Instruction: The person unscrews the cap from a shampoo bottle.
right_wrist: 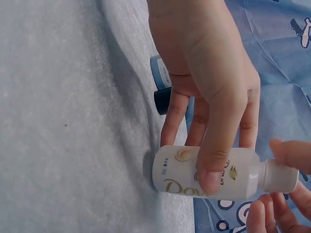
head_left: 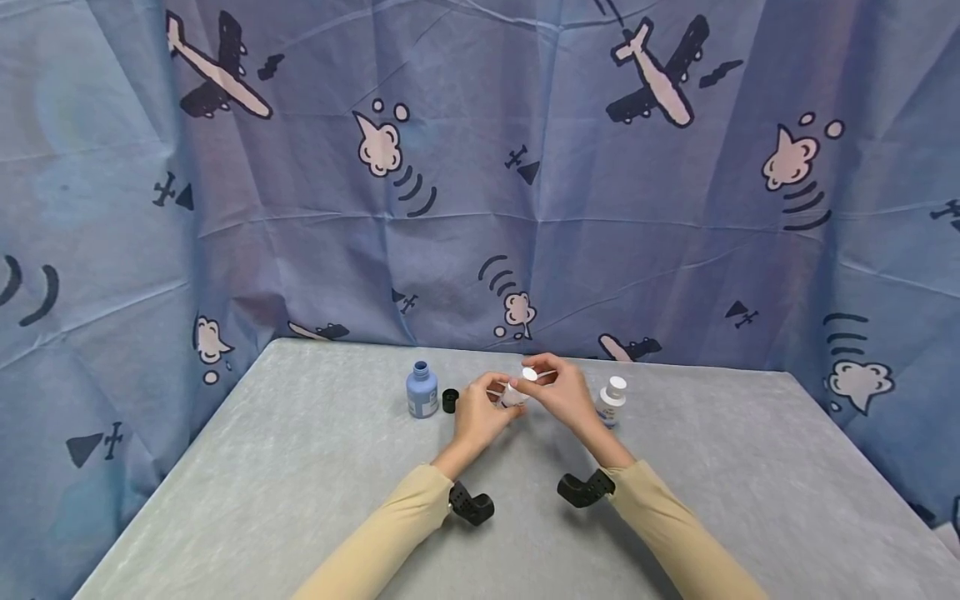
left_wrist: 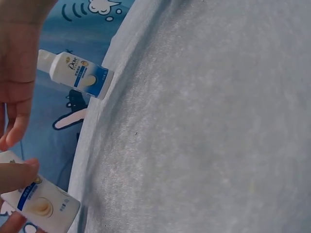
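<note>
My left hand (head_left: pixel 476 412) grips the body of a small white Dove bottle (right_wrist: pixel 238 170), its thumb pressed across the label. At the top of that bottle my right hand (head_left: pixel 566 396) pinches the white cap (right_wrist: pixel 281 176) between thumb and fingers. The bottle stands upright, close over the table. Beyond my right hand stands a second Dove bottle (left_wrist: pixel 80 75), white above and blue below, with a white cap on. To the left of my left hand are an uncapped blue bottle (head_left: pixel 422 396) and a black cap (head_left: pixel 450 400).
A grey cloth covers the table (head_left: pixel 337 500). Behind its back edge hangs a blue curtain (head_left: pixel 465 208) printed with planes. Black wrist cameras (head_left: pixel 471 505) sit on both wrists.
</note>
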{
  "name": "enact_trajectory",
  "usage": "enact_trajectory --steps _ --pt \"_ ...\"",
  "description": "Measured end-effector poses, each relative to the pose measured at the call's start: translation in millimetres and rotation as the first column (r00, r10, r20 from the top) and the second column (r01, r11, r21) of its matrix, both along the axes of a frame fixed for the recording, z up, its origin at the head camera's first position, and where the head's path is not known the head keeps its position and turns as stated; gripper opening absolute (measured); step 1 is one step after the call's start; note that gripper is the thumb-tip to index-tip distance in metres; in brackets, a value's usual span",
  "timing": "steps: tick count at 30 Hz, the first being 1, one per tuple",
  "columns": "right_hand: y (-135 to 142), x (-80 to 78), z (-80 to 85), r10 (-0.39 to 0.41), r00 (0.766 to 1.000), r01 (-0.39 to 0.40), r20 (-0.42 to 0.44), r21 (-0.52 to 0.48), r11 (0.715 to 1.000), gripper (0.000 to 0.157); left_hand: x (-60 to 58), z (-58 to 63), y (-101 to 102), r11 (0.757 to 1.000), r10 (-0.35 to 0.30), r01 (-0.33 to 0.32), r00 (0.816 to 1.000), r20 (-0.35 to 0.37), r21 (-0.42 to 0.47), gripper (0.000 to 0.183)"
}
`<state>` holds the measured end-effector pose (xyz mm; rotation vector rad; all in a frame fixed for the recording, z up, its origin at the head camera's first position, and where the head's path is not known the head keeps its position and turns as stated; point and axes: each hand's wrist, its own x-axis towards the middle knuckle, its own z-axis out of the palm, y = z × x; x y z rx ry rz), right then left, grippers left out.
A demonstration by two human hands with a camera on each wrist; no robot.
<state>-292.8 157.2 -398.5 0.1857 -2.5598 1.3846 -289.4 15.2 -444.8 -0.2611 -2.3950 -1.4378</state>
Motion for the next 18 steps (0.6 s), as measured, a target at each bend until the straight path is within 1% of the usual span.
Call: enact_trajectory --steps 5,8,13,18 --pt "-0.9 -0.5 0.0 0.007 1.0 -0.007 0.016 0.007 1.0 0.034 -0.9 -1.2 -1.0 1.0 -0.011 0.011 1.0 -0.006 -0.004 0.04" --pt "-1.0 -1.1 0.5 0.04 0.999 -0.04 0.01 0.003 0.999 0.033 -2.1 -2.5 -1.9 1.0 -0.021 0.021 1.0 -0.006 -0.012 0.041" --pt "-0.5 -1.9 0.0 0.104 0.995 -0.104 -0.012 -0.035 0.994 0.032 -3.8 -3.8 -1.3 0.999 -0.03 0.029 1.0 -0.006 -0.025 0.042" --pt "0.8 -2.1 -1.1 0.142 0.989 -0.144 -0.041 -0.066 0.987 0.031 -3.1 -4.4 0.5 0.999 -0.032 0.032 1.0 -0.002 -0.027 0.042"
